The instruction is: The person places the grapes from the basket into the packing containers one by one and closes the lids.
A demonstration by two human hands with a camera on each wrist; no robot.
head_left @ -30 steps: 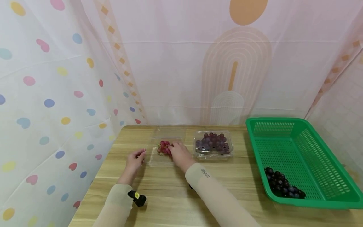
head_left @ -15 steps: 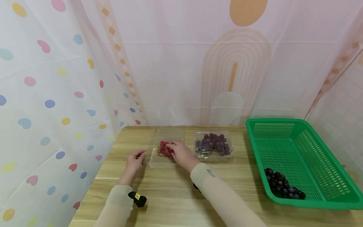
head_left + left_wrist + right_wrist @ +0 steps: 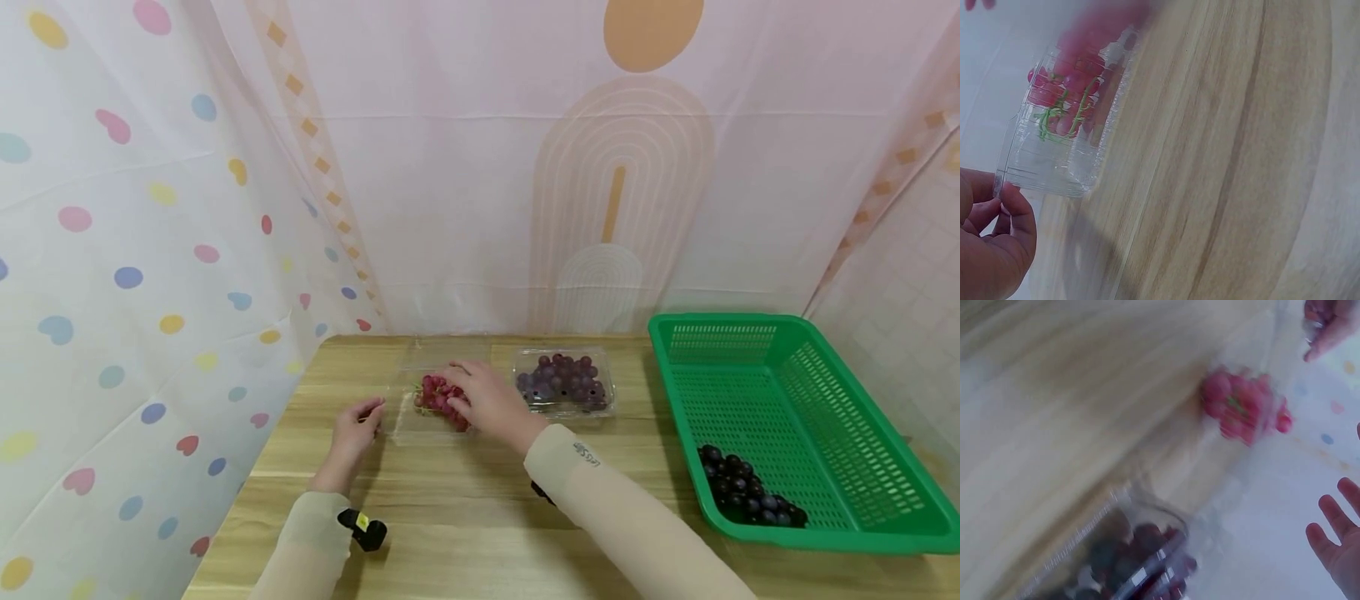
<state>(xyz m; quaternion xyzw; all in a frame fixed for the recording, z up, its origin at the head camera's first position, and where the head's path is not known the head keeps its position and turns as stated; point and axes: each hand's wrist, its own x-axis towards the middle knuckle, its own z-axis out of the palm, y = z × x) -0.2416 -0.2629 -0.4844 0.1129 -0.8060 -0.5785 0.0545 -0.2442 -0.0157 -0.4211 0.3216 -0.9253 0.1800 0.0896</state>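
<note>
A clear plastic clamshell box (image 3: 411,435) lies on the table with its lid folded back. Inside it is a bunch of red grapes (image 3: 433,390) with green stems (image 3: 1063,119). My left hand (image 3: 356,435) pinches the box's left edge between thumb and fingers, plain in the left wrist view. My right hand (image 3: 497,407) is over the right side of the box, covering part of the bunch in the head view. In the right wrist view its fingers (image 3: 1335,515) are spread and hold nothing, apart from the grapes.
Just right of the open box stands a closed clear clamshell (image 3: 566,385) full of purple grapes. A green plastic basket (image 3: 678,417) is at the far right, with a bunch of dark grapes (image 3: 742,487) in its near left corner. Patterned curtains (image 3: 465,208) hang behind the wooden table (image 3: 450,533).
My right hand has let go of the red grapes and drawn back to the right, its fingers spreading. More of the bunch shows now. The left hand stays at the box's edge.
</note>
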